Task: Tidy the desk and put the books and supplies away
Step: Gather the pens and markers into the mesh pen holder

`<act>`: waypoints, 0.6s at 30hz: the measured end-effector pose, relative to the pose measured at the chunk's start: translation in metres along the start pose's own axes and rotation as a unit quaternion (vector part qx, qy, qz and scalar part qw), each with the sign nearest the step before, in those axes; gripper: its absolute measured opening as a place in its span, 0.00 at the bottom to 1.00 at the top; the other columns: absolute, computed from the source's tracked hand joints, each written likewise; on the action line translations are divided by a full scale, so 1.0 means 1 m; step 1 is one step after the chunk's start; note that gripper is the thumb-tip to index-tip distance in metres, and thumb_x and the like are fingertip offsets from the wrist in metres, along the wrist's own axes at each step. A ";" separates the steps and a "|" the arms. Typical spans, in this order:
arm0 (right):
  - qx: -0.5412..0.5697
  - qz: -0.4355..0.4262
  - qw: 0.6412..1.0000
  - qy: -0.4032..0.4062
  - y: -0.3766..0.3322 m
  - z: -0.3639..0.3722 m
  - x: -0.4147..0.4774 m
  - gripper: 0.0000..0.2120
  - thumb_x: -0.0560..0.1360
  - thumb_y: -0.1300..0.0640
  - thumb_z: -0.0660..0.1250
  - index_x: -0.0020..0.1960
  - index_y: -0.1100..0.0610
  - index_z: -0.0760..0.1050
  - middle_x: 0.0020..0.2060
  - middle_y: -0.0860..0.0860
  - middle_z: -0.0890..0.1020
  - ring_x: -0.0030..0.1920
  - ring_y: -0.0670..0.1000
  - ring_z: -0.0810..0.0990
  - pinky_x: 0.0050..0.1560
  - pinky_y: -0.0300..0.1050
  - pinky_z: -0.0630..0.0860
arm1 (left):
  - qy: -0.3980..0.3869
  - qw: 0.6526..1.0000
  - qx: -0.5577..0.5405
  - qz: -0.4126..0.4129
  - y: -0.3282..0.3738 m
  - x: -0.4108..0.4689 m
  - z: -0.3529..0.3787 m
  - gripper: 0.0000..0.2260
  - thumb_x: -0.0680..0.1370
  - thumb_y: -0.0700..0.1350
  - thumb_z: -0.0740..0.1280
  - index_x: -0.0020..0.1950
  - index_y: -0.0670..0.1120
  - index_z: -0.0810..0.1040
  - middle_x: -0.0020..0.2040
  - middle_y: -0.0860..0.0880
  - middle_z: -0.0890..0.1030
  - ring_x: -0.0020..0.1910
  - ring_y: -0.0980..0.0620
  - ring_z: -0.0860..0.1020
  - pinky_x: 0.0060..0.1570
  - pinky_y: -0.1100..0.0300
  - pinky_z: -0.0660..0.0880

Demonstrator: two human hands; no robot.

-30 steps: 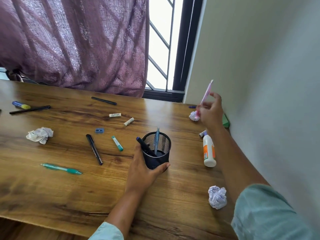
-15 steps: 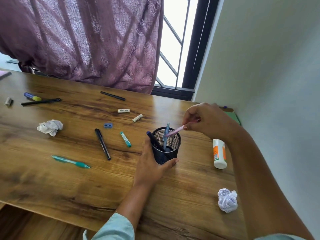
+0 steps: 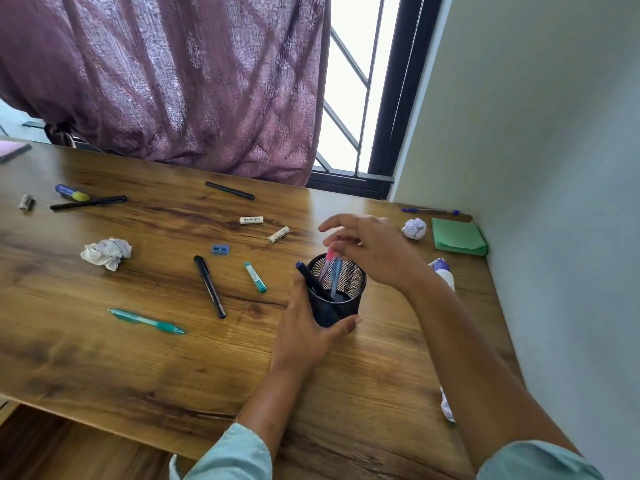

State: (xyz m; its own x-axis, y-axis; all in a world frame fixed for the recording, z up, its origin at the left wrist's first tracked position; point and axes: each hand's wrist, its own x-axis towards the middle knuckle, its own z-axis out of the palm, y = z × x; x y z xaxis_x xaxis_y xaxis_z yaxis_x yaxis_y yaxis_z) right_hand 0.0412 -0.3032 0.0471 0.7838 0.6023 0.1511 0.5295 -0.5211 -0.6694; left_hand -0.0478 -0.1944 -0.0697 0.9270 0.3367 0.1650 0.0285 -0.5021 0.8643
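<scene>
Your left hand [image 3: 304,341] grips the mesh cup [image 3: 346,306]. Right hand [image 3: 377,252] fingers are spread loose over the pink pen [image 3: 326,268], which stands in the cup. Risk: withdrawing snags the pen top or clips the glue bottle [image 3: 445,275] at the cup's 3 o'clock.

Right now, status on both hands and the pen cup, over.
Left hand grips mesh cup. Right hand above it, fingertips at top of pink pen, grip unclear. Pen stands in cup. Teal pen, black marker loose on desk.
</scene>
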 end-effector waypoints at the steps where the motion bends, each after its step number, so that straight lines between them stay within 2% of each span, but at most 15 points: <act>1: 0.015 -0.004 1.000 0.002 -0.002 0.004 0.002 0.11 0.76 0.59 0.67 0.57 0.52 0.77 0.50 0.51 0.85 0.48 0.43 0.82 0.53 0.36 0.77 | 0.000 1.000 0.000 -0.002 0.000 0.000 0.000 0.47 0.63 0.61 0.76 0.74 0.51 0.55 0.62 0.59 0.68 0.59 0.63 0.66 0.57 0.68 0.64; 3: 0.017 -0.016 1.000 0.001 -0.003 0.014 0.008 0.08 0.76 0.58 0.68 0.55 0.54 0.78 0.49 0.51 0.85 0.42 0.40 0.82 0.45 0.26 0.75 | -0.001 1.000 0.000 -0.003 0.001 0.000 -0.001 0.47 0.63 0.60 0.76 0.74 0.51 0.55 0.59 0.62 0.66 0.58 0.64 0.65 0.57 0.68 0.63; 4: 0.013 -0.025 1.000 -0.001 -0.003 0.020 0.010 0.08 0.76 0.58 0.68 0.55 0.55 0.78 0.48 0.52 0.85 0.39 0.40 0.82 0.42 0.25 0.75 | -0.002 1.000 0.000 -0.003 0.001 0.000 -0.001 0.47 0.63 0.60 0.76 0.74 0.51 0.55 0.59 0.62 0.65 0.58 0.64 0.65 0.57 0.68 0.63; 8: 0.082 -0.040 0.996 0.025 0.000 0.030 0.015 0.12 0.79 0.63 0.63 0.61 0.58 0.77 0.51 0.53 0.84 0.38 0.44 0.83 0.42 0.34 0.80 | -0.006 1.000 0.002 0.004 0.000 0.007 0.000 0.42 0.62 0.60 0.77 0.70 0.54 0.60 0.57 0.63 0.69 0.56 0.63 0.70 0.53 0.69 0.66; 12: 0.181 0.005 0.981 0.064 0.018 0.020 0.017 0.12 0.79 0.64 0.61 0.59 0.55 0.78 0.48 0.55 0.83 0.35 0.46 0.82 0.43 0.42 0.81 | -0.005 1.000 0.006 0.022 -0.004 0.024 0.006 0.43 0.61 0.62 0.77 0.70 0.54 0.61 0.58 0.61 0.70 0.57 0.61 0.70 0.56 0.64 0.68; 14: 0.214 0.039 0.971 0.102 0.039 0.008 0.022 0.11 0.79 0.64 0.61 0.56 0.54 0.78 0.46 0.54 0.83 0.34 0.45 0.80 0.42 0.42 0.81 | -0.005 1.000 -0.001 0.029 -0.006 0.034 0.008 0.42 0.61 0.61 0.77 0.68 0.53 0.63 0.57 0.61 0.71 0.56 0.61 0.70 0.54 0.67 0.68; 16: 0.195 0.078 0.966 0.151 0.070 -0.009 0.030 0.11 0.79 0.65 0.60 0.54 0.55 0.78 0.44 0.53 0.83 0.33 0.44 0.79 0.41 0.42 0.80 | -0.003 0.999 -0.005 0.042 -0.008 0.043 0.011 0.40 0.60 0.62 0.77 0.66 0.52 0.65 0.54 0.61 0.72 0.53 0.63 0.71 0.50 0.71 0.67; 18: 0.095 0.123 0.969 0.193 0.104 -0.027 0.042 0.12 0.77 0.66 0.59 0.53 0.56 0.79 0.43 0.52 0.83 0.35 0.47 0.79 0.43 0.46 0.78 | -0.001 0.999 -0.007 0.052 -0.008 0.053 0.014 0.41 0.59 0.64 0.76 0.66 0.51 0.65 0.53 0.62 0.72 0.52 0.64 0.71 0.50 0.70 0.67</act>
State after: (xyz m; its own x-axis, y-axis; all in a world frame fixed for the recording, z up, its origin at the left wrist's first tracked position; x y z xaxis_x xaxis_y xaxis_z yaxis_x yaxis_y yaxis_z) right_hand 0.1381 -0.3484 0.0031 0.9607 0.1850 0.2068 0.2718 -0.4775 -0.8355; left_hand 0.0059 -0.1842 -0.0743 0.9254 0.2820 0.2534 -0.0733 -0.5227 0.8494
